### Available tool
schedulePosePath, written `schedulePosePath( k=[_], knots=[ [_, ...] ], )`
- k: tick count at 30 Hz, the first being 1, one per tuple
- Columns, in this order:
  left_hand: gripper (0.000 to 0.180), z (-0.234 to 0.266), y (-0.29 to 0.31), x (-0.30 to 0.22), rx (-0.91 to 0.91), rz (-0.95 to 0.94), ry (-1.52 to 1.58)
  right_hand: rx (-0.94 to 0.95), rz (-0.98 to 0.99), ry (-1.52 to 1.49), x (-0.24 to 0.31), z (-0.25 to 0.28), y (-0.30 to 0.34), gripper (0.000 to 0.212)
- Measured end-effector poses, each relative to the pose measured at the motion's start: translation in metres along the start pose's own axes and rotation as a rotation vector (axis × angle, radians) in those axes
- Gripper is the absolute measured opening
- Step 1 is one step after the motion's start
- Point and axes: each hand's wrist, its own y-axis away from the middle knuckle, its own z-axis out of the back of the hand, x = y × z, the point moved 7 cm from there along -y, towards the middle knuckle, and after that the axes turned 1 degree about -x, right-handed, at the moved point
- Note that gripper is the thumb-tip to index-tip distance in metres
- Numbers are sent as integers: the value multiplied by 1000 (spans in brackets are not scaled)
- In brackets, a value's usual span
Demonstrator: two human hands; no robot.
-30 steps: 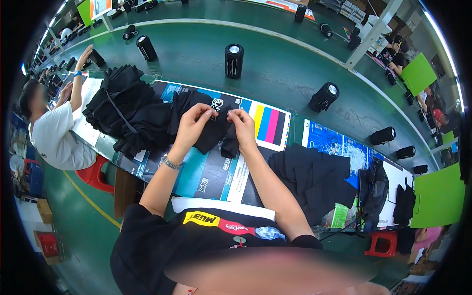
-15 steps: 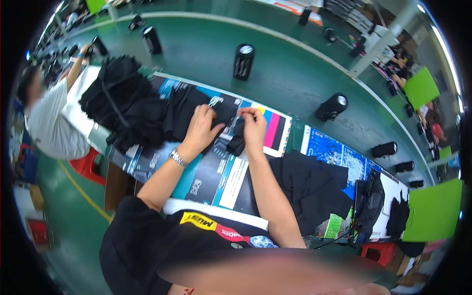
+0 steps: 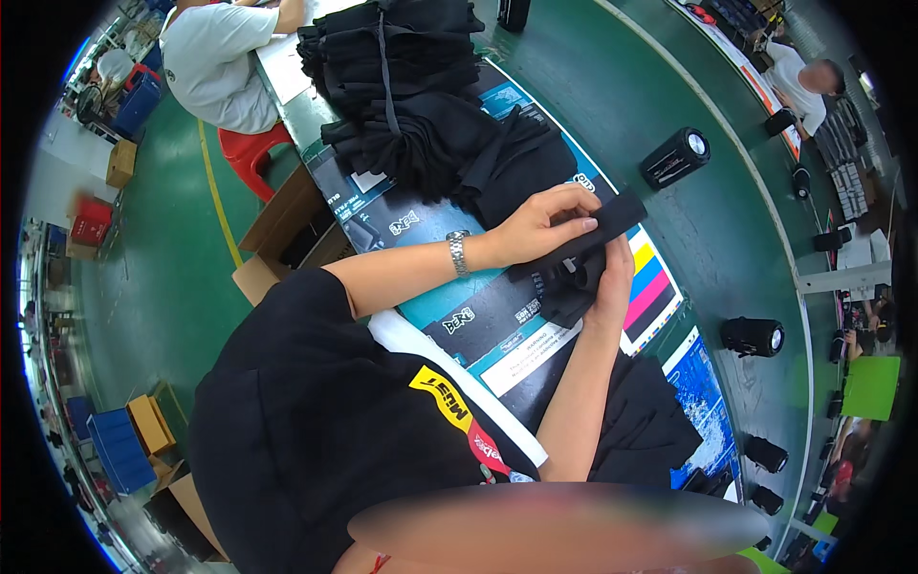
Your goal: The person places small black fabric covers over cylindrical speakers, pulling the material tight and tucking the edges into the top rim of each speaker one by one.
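My left hand (image 3: 547, 222), with a metal watch at the wrist, pinches a small black fabric piece (image 3: 612, 218) from above. My right hand (image 3: 612, 279) cups the same piece from underneath, its fingers partly hidden by the cloth. The piece is held just above the table (image 3: 449, 316), which is covered with printed sheets. A heap of black garments (image 3: 421, 105) lies just beyond my left hand.
Another black garment pile (image 3: 641, 421) lies by my right elbow. A person in a white shirt (image 3: 215, 57) sits on a red stool (image 3: 251, 158) at the far table end. Cardboard boxes (image 3: 287, 230) stand at the table's left. Black cylinders (image 3: 674, 158) stand on the green floor.
The view has swung and tilted, so the table now runs diagonally. Both hands stay on the black piece, drawn closer together, with the left hand now on top.
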Motion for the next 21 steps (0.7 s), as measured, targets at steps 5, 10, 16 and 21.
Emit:
schedulePosePath(
  k=[5, 10, 16, 21],
  knots=[
    [15, 4, -4, 10, -29, 146, 171, -1, -6, -39, 6, 0, -2, 20],
    [23, 10, -2, 26, -189, 479, 678, 56, 66, -126, 15, 0, -1, 10],
    [25, 10, 3, 34, -34, 631, 525, 72, 28, -242, 40, -12, 13, 7],
    [15, 12, -24, -1, 2, 484, 595, 27, 269, 474, 77, -27, 28, 21]
  ],
)
